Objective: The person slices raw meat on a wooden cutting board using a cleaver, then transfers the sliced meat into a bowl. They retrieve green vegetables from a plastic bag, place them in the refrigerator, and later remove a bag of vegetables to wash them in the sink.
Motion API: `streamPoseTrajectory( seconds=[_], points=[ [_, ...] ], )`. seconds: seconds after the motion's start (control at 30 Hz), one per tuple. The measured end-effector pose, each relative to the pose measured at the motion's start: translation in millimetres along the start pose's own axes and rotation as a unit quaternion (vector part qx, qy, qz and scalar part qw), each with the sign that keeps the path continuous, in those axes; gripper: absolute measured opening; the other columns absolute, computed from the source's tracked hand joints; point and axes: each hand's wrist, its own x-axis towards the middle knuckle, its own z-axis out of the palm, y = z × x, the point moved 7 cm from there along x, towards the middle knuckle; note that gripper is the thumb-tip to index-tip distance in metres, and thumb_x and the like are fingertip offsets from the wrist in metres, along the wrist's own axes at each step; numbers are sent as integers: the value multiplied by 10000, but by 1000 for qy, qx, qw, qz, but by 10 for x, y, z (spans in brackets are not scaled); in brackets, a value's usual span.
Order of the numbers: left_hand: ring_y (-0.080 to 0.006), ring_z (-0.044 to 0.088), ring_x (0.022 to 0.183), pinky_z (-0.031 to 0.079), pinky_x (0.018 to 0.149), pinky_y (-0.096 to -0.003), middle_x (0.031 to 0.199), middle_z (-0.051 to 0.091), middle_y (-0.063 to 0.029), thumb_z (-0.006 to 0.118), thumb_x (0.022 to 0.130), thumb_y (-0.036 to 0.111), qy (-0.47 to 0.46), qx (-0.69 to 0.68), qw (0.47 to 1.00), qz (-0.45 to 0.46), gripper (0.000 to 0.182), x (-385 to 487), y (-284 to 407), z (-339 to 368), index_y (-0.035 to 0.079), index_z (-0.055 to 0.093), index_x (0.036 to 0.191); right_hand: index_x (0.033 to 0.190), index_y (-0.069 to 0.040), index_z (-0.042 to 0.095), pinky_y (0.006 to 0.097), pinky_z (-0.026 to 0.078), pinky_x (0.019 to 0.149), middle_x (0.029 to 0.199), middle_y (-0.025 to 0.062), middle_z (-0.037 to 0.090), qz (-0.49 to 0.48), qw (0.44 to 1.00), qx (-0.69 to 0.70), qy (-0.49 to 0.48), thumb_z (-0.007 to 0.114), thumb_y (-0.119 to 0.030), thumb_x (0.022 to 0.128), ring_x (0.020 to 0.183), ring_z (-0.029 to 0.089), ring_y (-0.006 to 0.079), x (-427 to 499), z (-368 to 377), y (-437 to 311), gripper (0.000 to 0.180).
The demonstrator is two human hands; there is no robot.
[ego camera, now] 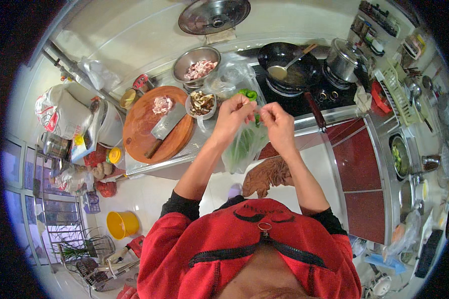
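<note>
Both of my hands are raised at the counter's edge, pinching the top of a clear plastic bag (243, 153) with green vegetables inside. My left hand (235, 113) grips it on one side, my right hand (277, 121) on the other, with fingertips close together. Just behind them lies a green pepper (248, 93). Left of my hands is a white tub of sliced mushrooms (202, 103). A cleaver (168, 125) and a small heap of sliced meat (162, 105) rest on the round wooden cutting board (138, 144).
A steel bowl of sliced meat (201, 69) stands at the back. On the black stove, a wok (273, 54) holds a ladle (278, 72), its handle (315, 112) jutting over the front edge; a lidded pot (340, 61) stands beside it. A yellow bucket (122, 225) is on the floor.
</note>
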Motion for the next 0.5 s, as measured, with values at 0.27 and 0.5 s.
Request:
streamPoseTrajectory(
  seconds=[0.27,0.5],
  points=[
    [-110,562,805,426,748,-261,834,604,-15,629,867,121,168,-39,983,-63,86,462,-955,-1015,36,623,859,880,-62,610,449,475,643,772,149,657,14,976,-208,62,625,-213,903,715,627,369,206,537,1053,153],
    [-158,531,720,468,719,-302,826,595,-52,613,804,106,228,-101,955,-158,85,295,-1732,-1859,25,627,826,913,-51,626,506,475,682,810,200,669,181,938,-289,58,586,-236,935,786,638,412,-115,484,2055,190]
  ],
)
